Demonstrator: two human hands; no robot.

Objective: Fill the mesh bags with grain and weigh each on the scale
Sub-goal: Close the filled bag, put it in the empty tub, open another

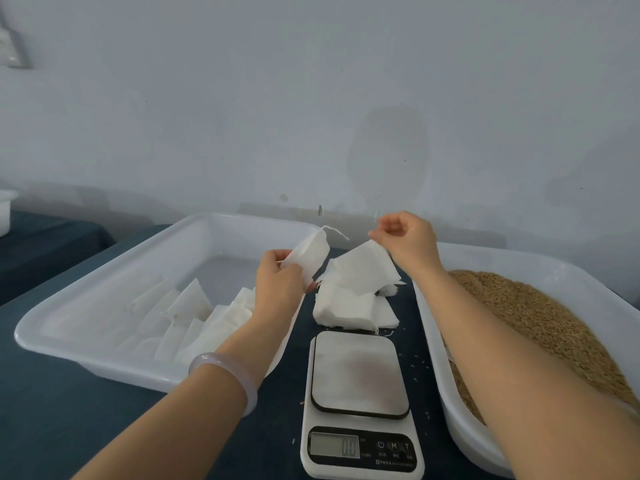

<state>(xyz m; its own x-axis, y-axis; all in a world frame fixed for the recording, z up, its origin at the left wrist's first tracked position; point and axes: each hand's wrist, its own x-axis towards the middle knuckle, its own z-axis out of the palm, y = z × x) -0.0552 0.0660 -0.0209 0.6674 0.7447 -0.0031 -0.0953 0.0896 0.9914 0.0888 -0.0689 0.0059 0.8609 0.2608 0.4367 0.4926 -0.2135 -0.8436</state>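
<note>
Glossy white plastic is seen in both trays point(104, 355), brushed metal on the scale point(360, 375) platform, and matt dark cloth on the table point(69, 427).

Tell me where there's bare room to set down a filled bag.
Free: the scale plate, the far half of the left tray, and the dark cloth near you, left of the scale. Crowded: the pile of bags behind the scale, and the right tray, filled with grain.

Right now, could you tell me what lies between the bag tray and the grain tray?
In the head view, the scale lies between them, with a pile of bags behind it.
</note>
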